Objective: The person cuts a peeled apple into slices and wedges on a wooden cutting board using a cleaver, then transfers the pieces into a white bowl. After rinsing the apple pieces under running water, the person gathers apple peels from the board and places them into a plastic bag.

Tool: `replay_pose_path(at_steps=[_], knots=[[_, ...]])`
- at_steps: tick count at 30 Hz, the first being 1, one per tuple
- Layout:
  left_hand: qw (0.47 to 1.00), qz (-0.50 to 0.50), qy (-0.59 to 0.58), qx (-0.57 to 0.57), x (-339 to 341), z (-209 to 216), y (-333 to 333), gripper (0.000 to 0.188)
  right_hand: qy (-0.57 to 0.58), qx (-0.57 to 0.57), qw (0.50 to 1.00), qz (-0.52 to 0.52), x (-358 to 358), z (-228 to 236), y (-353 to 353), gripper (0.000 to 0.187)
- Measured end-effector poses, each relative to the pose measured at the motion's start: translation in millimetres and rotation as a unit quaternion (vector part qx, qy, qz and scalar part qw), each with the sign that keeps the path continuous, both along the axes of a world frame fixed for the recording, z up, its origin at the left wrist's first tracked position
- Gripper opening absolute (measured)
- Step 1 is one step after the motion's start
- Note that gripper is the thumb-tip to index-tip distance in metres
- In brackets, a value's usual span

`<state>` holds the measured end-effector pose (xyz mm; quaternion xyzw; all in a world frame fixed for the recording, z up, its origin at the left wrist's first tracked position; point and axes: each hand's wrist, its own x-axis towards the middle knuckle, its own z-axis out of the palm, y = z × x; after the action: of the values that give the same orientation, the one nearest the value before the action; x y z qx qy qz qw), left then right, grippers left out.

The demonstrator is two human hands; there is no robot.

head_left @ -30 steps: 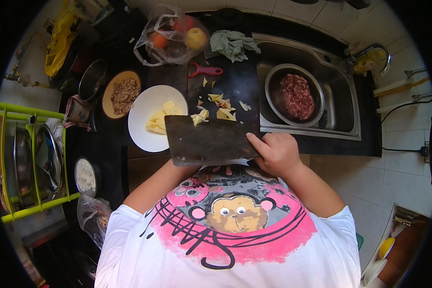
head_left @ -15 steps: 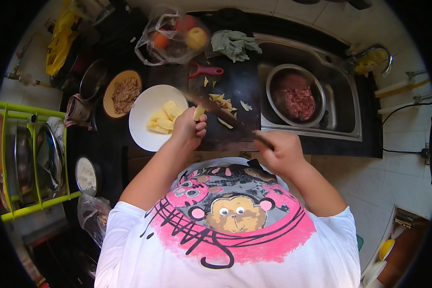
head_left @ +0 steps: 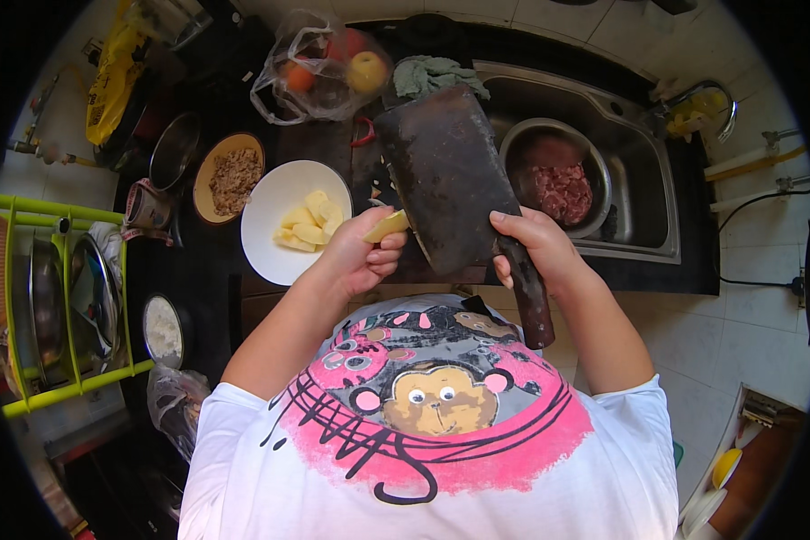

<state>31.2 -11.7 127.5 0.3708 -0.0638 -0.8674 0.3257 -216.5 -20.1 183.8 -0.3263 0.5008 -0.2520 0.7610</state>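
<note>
The hands are apart, each clamped on something: the left hand point(head_left: 364, 256) grips a pale wedge point(head_left: 386, 227), the right hand point(head_left: 549, 247) a dark cleaver point(head_left: 445, 180) where blade meets handle. The blade's left edge is just beside the wedge; whether they touch cannot be told. The handle overhangs the bench's point(head_left: 209, 279) front edge. Close left sits the rim of a white bowl point(head_left: 261, 238) of pale pieces; right of the cleaver is the sink point(head_left: 634, 211), holding a metal bowl point(head_left: 607, 193) of red meat. A fruit bag point(head_left: 330, 67) and cloth point(head_left: 423, 76) lie farther back; white tiles point(head_left: 747, 270) line the right.
</note>
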Motion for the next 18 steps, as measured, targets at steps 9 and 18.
replay_pose_path(at_steps=[9, 18], knots=[[0.998, -0.016, -0.059, -0.022, -4, 5, 3, 0.024, -0.038, 0.018, 0.999, -0.002, 1, -2, -6, 0.02], [0.997, -0.034, -0.072, -0.01, -3, 0, 4, 0.023, -0.067, 0.069, 0.995, -0.019, 5, -15, -16, 0.02]])
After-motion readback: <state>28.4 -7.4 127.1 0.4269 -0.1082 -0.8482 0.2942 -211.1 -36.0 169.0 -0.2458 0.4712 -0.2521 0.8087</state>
